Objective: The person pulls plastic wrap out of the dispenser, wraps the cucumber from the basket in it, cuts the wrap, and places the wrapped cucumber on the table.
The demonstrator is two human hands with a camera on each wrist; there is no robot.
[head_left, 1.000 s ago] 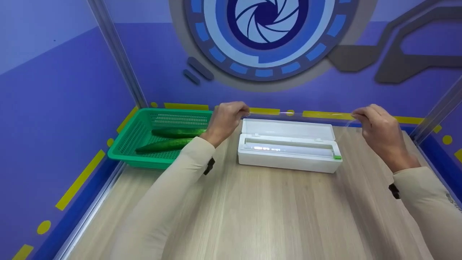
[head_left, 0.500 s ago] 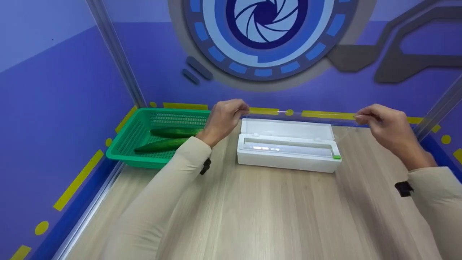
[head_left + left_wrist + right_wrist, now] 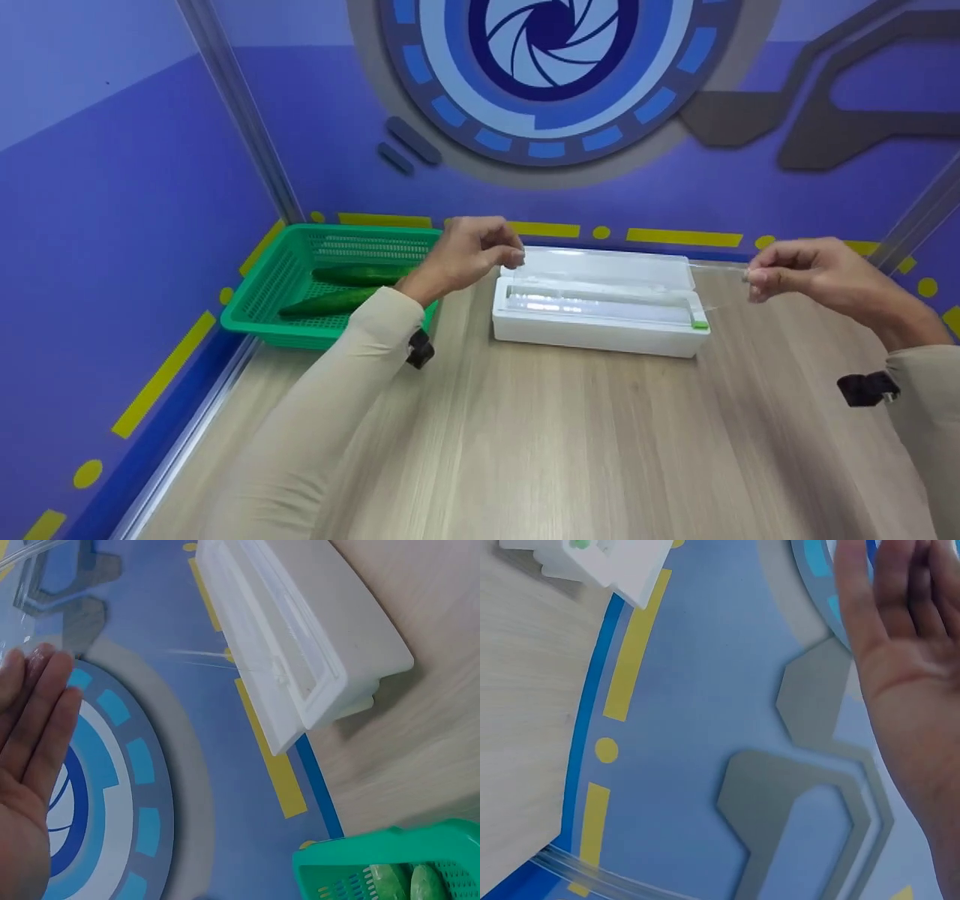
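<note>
A nearly invisible sheet of cling film (image 3: 718, 268) stretches between my two hands above the dispenser. My left hand (image 3: 466, 253) pinches one side of it between thumb and fingertips, near the dispenser's left end. Off to the right, my right hand (image 3: 817, 271) pinches the opposite side. The white cling film dispenser (image 3: 592, 334) stands on the table with its lid (image 3: 600, 268) tipped back and a film roll (image 3: 600, 303) inside. Shiny streaks of film (image 3: 199, 656) show in the left wrist view. In the right wrist view, the fingertips of my right hand (image 3: 907, 675) are cut off.
Left of the dispenser stands a green perforated basket (image 3: 279, 334) holding two cucumbers (image 3: 330, 302). Behind everything rises a printed blue wall (image 3: 337, 135), meeting the wooden table (image 3: 555, 442) just past the lid. A small green piece (image 3: 700, 325) sits at the dispenser's right front corner.
Both hands have come down and turned, bringing the film's edge from above the lid to lid height. The right hand has also shifted slightly right. Dispenser and basket have stayed put.
</note>
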